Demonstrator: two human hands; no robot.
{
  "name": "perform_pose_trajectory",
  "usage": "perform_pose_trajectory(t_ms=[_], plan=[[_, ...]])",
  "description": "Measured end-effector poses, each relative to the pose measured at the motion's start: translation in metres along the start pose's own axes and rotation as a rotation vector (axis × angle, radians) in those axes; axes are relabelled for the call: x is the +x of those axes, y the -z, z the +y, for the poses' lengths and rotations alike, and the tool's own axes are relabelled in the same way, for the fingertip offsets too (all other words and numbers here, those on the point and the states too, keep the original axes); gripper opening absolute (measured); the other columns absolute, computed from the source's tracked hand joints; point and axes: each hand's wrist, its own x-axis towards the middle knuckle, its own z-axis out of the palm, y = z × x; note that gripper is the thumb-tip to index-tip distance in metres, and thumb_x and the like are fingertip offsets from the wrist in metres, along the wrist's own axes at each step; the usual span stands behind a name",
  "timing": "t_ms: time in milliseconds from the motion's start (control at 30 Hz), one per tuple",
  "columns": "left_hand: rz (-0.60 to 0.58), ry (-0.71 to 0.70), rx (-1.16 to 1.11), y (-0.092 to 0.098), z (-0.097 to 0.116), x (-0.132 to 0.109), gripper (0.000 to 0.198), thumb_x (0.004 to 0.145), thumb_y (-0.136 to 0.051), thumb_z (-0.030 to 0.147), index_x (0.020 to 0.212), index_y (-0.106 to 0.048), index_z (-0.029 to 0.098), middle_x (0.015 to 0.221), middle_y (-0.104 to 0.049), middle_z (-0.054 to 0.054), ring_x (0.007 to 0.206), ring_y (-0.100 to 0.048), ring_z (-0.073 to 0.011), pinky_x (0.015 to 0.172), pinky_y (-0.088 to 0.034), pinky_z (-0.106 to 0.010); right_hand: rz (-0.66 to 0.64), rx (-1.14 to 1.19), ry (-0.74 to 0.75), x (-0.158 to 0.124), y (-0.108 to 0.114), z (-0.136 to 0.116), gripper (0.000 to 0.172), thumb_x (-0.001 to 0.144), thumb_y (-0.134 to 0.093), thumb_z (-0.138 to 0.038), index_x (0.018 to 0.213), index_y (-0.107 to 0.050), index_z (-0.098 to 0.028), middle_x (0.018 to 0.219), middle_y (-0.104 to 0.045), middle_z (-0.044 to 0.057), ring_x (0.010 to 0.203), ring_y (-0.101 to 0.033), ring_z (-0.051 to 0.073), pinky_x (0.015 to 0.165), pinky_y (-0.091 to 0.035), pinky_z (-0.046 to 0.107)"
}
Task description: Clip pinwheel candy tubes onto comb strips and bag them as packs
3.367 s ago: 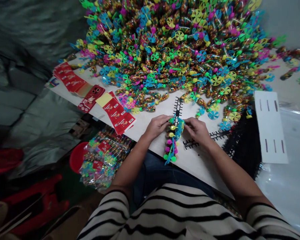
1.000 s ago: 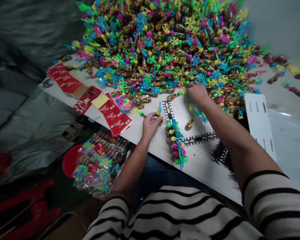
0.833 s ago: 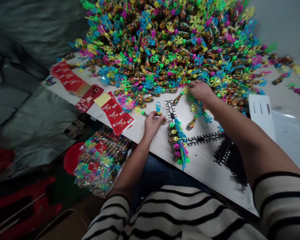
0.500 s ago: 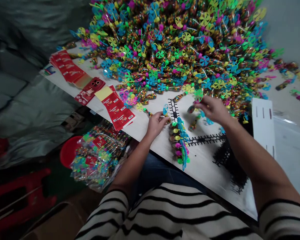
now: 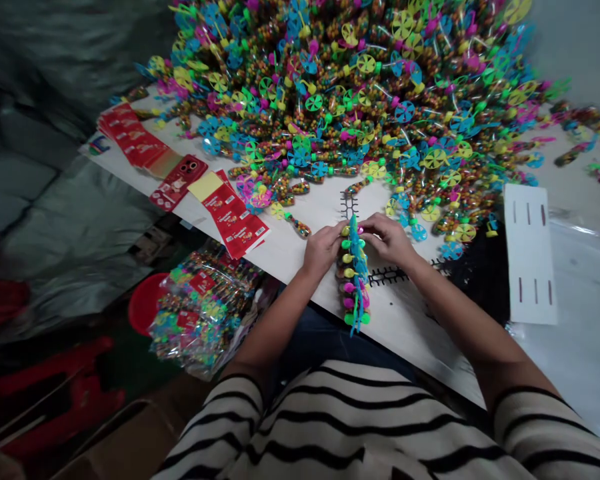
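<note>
A black plastic strip with prongs (image 5: 350, 205) lies on the table in front of me. Candy-filled bottles with coloured caps and fan toppers (image 5: 349, 273) sit in a row along both its sides. At the row's far end, my left hand (image 5: 323, 250) is closed on a yellow-capped candy bottle, its body mostly behind my fingers. Opposite it, my right hand (image 5: 393, 243) pinches a pink-capped candy bottle against the strip's right side. Another black strip (image 5: 390, 275) lies crosswise, partly under my right forearm.
A large heap of candy bottles (image 5: 330, 100) covers the table's back. Red printed cards (image 5: 235, 220) and a red-cased phone (image 5: 180, 181) lie left. A slotted white board (image 5: 531, 253) and dark strips (image 5: 483, 273) are right. Bagged bottles (image 5: 195, 320) and a red tub (image 5: 143, 303) stand below.
My right hand has come left from near the heap to the strip, with a bottle. My left hand has moved slightly right to the strip. The row has grown at its far end.
</note>
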Motion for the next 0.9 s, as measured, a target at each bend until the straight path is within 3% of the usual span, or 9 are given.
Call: perform_pose_trajectory(t_ms=[167, 333, 433, 567, 667, 733, 800, 900], plan=[[-0.122, -0.055, 0.006, 0.008, -0.001, 0.016, 0.041, 0.081, -0.054, 0.011, 0.118, -0.068, 0.025, 0.095, -0.068, -0.004, 0.091, -0.062, -0.0171, 0.085, -0.048, -0.027, 0.058, 0.092, 0.008, 0.001, -0.008, 0.001, 0.029, 0.090, -0.053, -0.045, 0.102, -0.065, -0.021, 0.095, -0.064, 0.009, 0.092, -0.061, 0.020, 0.084, -0.051, 0.037], [-0.197, -0.030, -0.071, 0.024, 0.000, 0.016, 0.057, 0.077, -0.055, 0.006, 0.131, -0.058, 0.024, 0.113, -0.066, -0.006, 0.081, -0.062, -0.0127, 0.081, -0.050, -0.026, 0.143, 0.201, -0.179, -0.009, -0.003, 0.007, 0.035, 0.088, -0.055, -0.045, 0.114, -0.060, -0.022, 0.104, -0.063, 0.008, 0.079, -0.065, 0.016, 0.073, -0.055, 0.033], [-0.106, 0.013, -0.062, 0.038, -0.007, -0.001, 0.047, 0.081, -0.056, 0.012, 0.127, -0.060, 0.020, 0.108, -0.068, -0.008, 0.070, -0.060, -0.0109, 0.073, -0.050, -0.025, 0.206, 0.160, -0.267, -0.024, 0.010, 0.017, 0.030, 0.086, -0.057, -0.043, 0.104, -0.065, -0.021, 0.096, -0.067, 0.006, 0.070, -0.065, 0.016, 0.068, -0.055, 0.033], [0.191, 0.092, 0.098, 0.069, -0.026, -0.018, 0.022, 0.085, -0.055, 0.021, 0.101, -0.071, 0.018, 0.095, -0.071, -0.008, 0.079, -0.062, -0.0161, 0.079, -0.050, -0.029, 0.175, 0.079, -0.317, -0.026, 0.030, 0.033, 0.024, 0.081, -0.063, -0.039, 0.096, -0.068, -0.021, 0.085, -0.070, 0.005, 0.068, -0.065, 0.017, 0.068, -0.055, 0.034], [0.469, 0.104, 0.227, 0.102, -0.044, -0.011, 0.020, 0.085, -0.052, 0.018, 0.095, -0.070, 0.018, 0.099, -0.069, -0.008, 0.095, -0.061, -0.0202, 0.091, -0.046, -0.033, 0.174, 0.097, -0.301, 0.000, 0.040, 0.032, 0.023, 0.078, -0.064, -0.037, 0.092, -0.070, -0.021, 0.077, -0.070, 0.004, 0.063, -0.065, 0.017, 0.063, -0.055, 0.032], [0.574, 0.091, 0.260, 0.124, -0.058, 0.004, 0.024, 0.084, -0.049, 0.014, 0.097, -0.069, 0.018, 0.102, -0.067, -0.008, 0.104, -0.059, -0.0216, 0.096, -0.043, -0.035, 0.184, 0.075, -0.240, 0.031, 0.043, 0.022, 0.023, 0.078, -0.063, -0.036, 0.093, -0.070, -0.020, 0.076, -0.070, 0.004, 0.062, -0.064, 0.017, 0.062, -0.055, 0.031], [0.555, 0.075, 0.275, 0.140, -0.072, 0.025, 0.029, 0.083, -0.047, 0.010, 0.098, -0.070, 0.019, 0.105, -0.067, -0.008, 0.106, -0.057, -0.0218, 0.098, -0.041, -0.035, 0.165, -0.014, -0.156, 0.068, 0.041, 0.005, 0.024, 0.079, -0.061, -0.033, 0.095, -0.071, -0.019, 0.077, -0.070, 0.004, 0.066, -0.065, 0.018, 0.066, -0.054, 0.032], [0.319, 0.056, 0.307, 0.151, -0.087, 0.057, 0.030, 0.079, -0.049, 0.007, 0.092, -0.072, 0.021, 0.101, -0.067, -0.007, 0.101, -0.058, -0.0215, 0.095, -0.041, -0.035, -0.013, -0.210, -0.038, 0.123, 0.022, -0.026, 0.025, 0.082, -0.057, -0.026, 0.098, -0.073, -0.016, 0.085, -0.073, 0.006, 0.078, -0.067, 0.020, 0.074, -0.051, 0.032]])
